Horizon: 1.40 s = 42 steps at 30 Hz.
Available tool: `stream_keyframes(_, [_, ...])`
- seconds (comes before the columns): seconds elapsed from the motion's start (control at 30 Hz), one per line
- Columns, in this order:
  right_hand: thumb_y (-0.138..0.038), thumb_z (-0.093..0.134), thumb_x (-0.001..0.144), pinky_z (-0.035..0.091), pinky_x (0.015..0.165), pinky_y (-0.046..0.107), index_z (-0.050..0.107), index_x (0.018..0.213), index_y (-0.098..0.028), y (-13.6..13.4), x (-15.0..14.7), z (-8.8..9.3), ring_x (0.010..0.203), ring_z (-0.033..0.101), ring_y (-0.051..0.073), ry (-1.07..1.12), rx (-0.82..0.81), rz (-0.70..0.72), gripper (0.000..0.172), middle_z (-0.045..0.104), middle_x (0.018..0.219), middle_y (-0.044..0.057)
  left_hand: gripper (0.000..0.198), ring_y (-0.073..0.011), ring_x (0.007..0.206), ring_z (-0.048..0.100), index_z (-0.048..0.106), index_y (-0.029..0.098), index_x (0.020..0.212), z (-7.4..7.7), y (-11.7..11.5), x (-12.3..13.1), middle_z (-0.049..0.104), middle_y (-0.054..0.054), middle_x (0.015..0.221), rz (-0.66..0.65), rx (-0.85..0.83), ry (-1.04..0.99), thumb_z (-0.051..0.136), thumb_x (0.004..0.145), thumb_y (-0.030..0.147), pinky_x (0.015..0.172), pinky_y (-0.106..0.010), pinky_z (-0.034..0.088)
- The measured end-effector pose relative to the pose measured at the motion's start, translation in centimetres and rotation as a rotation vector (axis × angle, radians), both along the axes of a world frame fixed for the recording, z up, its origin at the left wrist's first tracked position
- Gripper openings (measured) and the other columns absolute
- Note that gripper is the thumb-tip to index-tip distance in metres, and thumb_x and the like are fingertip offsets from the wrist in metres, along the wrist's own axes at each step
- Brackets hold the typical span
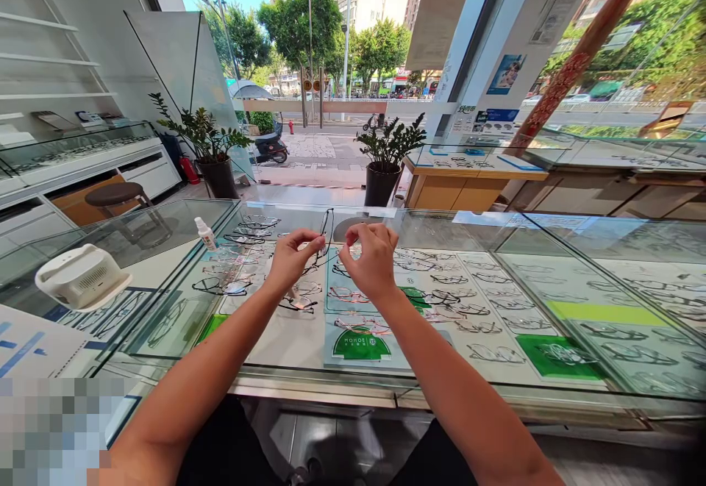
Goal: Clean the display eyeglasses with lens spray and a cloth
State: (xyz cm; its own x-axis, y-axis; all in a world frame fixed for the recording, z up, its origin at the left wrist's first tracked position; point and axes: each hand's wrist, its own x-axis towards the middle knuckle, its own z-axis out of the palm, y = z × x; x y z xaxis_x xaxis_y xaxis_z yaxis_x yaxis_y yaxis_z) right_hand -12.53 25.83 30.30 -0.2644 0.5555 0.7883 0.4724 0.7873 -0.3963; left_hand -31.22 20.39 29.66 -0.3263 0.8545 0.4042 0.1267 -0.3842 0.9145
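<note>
A pair of thin dark-framed eyeglasses point(330, 223) is held up above the glass counter, its front turned nearly edge-on. My left hand point(295, 256) pinches it between thumb and fingertips. Close by on the right, my right hand point(371, 258) has thumb and forefinger pressed together in a ring, at the end of a thin line that looks like a temple of the same eyeglasses. Below both hands, several eyeglasses lie in rows, among them a pink-framed pair point(361, 326) and a dark pair point(220, 287).
A glass display counter point(276, 390) spans the front. On its left stand a white spray bottle point(206, 234) and a white box-shaped device point(82, 278). Beyond are a round stool point(114, 193), two potted plants point(383, 155), glass doors and another display cabinet point(468, 177).
</note>
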Motion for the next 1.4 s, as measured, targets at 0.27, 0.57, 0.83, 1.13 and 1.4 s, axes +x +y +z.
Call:
stream_keyframes(0.27, [-0.011, 0.064, 0.087, 0.038, 0.098, 0.045, 0.055, 0.094, -0.027, 0.6, 0.0, -0.4, 0.091, 0.061, 0.027, -0.042, -0.033, 0.047, 0.019, 0.071, 0.088, 0.002, 0.052, -0.0141, 0.074, 0.066, 0.081, 0.018, 0.085, 0.1, 0.6, -0.9, 0.074, -0.003, 0.078, 0.055, 0.013, -0.234, 0.101, 0.065, 0.061, 0.076, -0.030, 0.056])
stream_keyframes(0.57, [-0.015, 0.062, 0.081, 0.041, 0.091, 0.042, 0.050, 0.087, -0.027, 0.7, 0.1, -0.2, 0.078, 0.060, 0.023, -0.030, -0.296, 0.166, 0.018, 0.066, 0.081, -0.001, 0.059, -0.0144, 0.077, 0.069, 0.077, 0.018, 0.088, -0.1, 1.1, -1.4, 0.075, -0.002, 0.082, 0.087, 0.054, -0.310, 0.102, 0.061, 0.065, 0.080, -0.034, 0.061])
stream_keyframes(0.83, [-0.020, 0.063, 0.080, 0.042, 0.081, 0.038, 0.049, 0.081, -0.028, 0.7, 0.3, 0.3, 0.075, 0.058, 0.021, -0.012, -0.466, 0.266, 0.016, 0.062, 0.078, -0.002, 0.061, -0.0137, 0.078, 0.070, 0.076, 0.019, 0.083, 0.7, 0.8, -1.2, 0.075, -0.001, 0.083, 0.088, 0.046, -0.390, 0.106, 0.053, 0.063, 0.081, -0.032, 0.061])
stream_keyframes(1.13, [-0.016, 0.061, 0.086, 0.043, 0.093, 0.042, 0.047, 0.081, -0.027, 0.1, -0.1, 0.1, 0.078, 0.056, 0.022, 0.032, -0.168, 0.189, 0.018, 0.062, 0.079, -0.001, 0.042, -0.0164, 0.083, 0.068, 0.081, 0.019, 0.091, -0.3, 0.5, -1.3, 0.076, -0.003, 0.085, 0.087, 0.089, -0.076, 0.094, 0.079, 0.057, 0.083, -0.031, 0.055])
stream_keyframes(1.4, [-0.016, 0.060, 0.099, 0.049, 0.091, 0.040, 0.053, 0.089, -0.027, -1.2, -0.5, 0.0, 0.092, 0.069, 0.025, 0.043, -0.032, 0.372, 0.016, 0.077, 0.094, 0.003, 0.042, -0.0196, 0.089, 0.071, 0.081, 0.019, 0.089, -0.4, 0.3, -0.3, 0.079, -0.006, 0.092, 0.090, 0.078, 0.002, 0.094, 0.078, 0.058, 0.088, -0.035, 0.056])
